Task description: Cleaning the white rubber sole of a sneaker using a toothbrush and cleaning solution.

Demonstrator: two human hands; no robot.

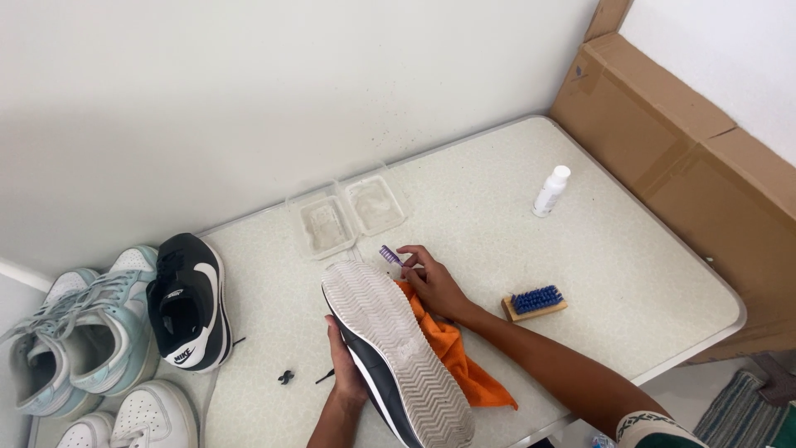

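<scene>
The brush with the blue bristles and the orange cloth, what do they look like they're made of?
The brush: its pale tan block looks like unfinished wood, matte; the blue bristles look like stiff synthetic fibre, though that is a guess. The orange cloth: soft fabric, possibly microfibre, judging by its limp folds and dull, fuzzy surface.

White speckled table (pixel 630 274) — on it: clear tray (pixel 348 216), white bottle (pixel 550 191), wooden brush (pixel 535 303), orange cloth (pixel 456 353), sneakers (pixel 116 332).

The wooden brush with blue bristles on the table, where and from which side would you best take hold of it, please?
Grip the wooden brush by the two long sides of its wooden block, coming from above. It lies bristles-up, apart from the right hand and the orange cloth, so the low bare wood edges are probably easier to pinch than the blue tufts.
</scene>
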